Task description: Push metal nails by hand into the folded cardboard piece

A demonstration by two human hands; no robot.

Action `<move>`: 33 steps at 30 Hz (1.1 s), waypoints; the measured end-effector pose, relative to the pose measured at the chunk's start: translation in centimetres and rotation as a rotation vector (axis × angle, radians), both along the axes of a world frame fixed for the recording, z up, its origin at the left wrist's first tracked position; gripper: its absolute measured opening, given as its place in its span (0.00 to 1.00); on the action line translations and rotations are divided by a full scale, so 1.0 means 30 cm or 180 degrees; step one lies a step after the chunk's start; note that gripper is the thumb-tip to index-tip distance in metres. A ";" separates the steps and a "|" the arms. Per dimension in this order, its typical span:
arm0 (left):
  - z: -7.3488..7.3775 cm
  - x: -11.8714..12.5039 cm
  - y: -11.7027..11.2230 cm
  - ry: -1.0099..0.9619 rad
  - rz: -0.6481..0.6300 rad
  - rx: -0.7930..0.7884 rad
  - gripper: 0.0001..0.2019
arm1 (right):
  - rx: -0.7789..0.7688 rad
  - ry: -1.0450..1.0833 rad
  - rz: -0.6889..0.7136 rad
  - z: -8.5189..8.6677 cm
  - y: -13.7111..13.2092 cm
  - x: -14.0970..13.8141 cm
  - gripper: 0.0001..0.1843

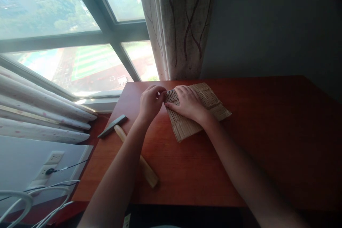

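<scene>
In the head view, a reddish-brown wooden bench (pixel 267 142) stands against a grey wall, its far left corner by a window (pixel 66 25) and a patterned curtain (pixel 184 25). Near the bench's far edge, a little left of its middle, lies a flat piece of corrugated cardboard (pixel 187 128) with a perforated mesh sheet (pixel 208 98) on top of it. The right hand (pixel 187 104) lies palm down and spread flat across the mesh, pressing it to the cardboard and gripping nothing. The left hand (pixel 151 101) is curled just beside it at the mesh's left edge, thumb and fingertips pinched together there; what they pinch is too small to tell. By the bench's left edge, partly under the left forearm, lies a hammer (pixel 113 126) with a dark head and a pale wooden handle pointing toward the near edge, touched by neither hand. Left of the bench, a wall socket (pixel 49 165) has a dark cable plugged in.
</scene>
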State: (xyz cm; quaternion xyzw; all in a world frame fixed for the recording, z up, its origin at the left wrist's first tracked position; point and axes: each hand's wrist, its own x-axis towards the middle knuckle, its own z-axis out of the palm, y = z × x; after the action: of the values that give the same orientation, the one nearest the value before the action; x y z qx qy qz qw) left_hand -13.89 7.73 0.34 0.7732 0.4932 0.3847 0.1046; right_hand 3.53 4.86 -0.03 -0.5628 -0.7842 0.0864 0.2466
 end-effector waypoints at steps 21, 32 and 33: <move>-0.040 0.018 0.013 -0.1328 0.0054 -0.0013 0.03 | -0.0009 -0.0029 0.0015 0.003 -0.005 -0.002 0.36; 0.081 0.017 -0.003 -0.1335 0.0072 0.0320 0.05 | -0.0023 -0.0125 -0.0006 0.010 -0.012 -0.002 0.38; 0.084 0.001 -0.014 -0.1252 0.0114 0.0269 0.05 | -0.0025 -0.0126 -0.0002 0.011 -0.012 -0.002 0.38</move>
State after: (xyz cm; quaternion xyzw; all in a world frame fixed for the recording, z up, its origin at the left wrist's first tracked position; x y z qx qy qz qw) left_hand -13.87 7.30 2.85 0.6779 0.4603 0.5505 0.1596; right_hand 3.49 4.49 0.29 -0.5656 -0.7884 0.0783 0.2288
